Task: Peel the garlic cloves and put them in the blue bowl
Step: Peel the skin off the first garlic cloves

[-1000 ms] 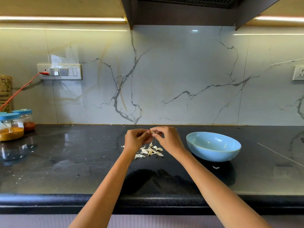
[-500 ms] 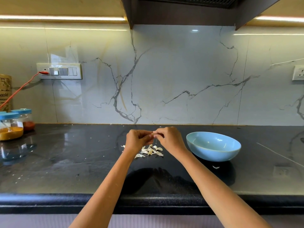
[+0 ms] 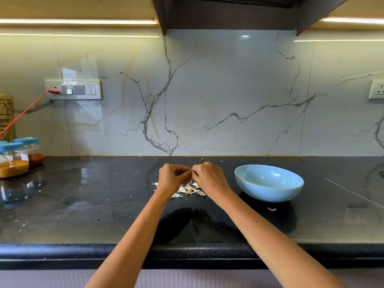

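Both hands, left hand (image 3: 172, 179) and right hand (image 3: 209, 179), fingers curled, fingertips together pinching something too small to identify.

L hand (image 3: 173, 179): fingers curled, tips pinched | R hand (image 3: 208, 177): same, touching L | both forearms extended fwd

1. Two bare forearms enter from the bottom edge of the view, one on each side.
2. No sleeve shows on either arm; both are uncovered from the lower frame edge up to the wrists.
3. The left hand (image 3: 173, 178) wears no glove, ring or bracelet that can be seen.
4. The right hand (image 3: 209, 179) is likewise bare, with no watch or band at the wrist.
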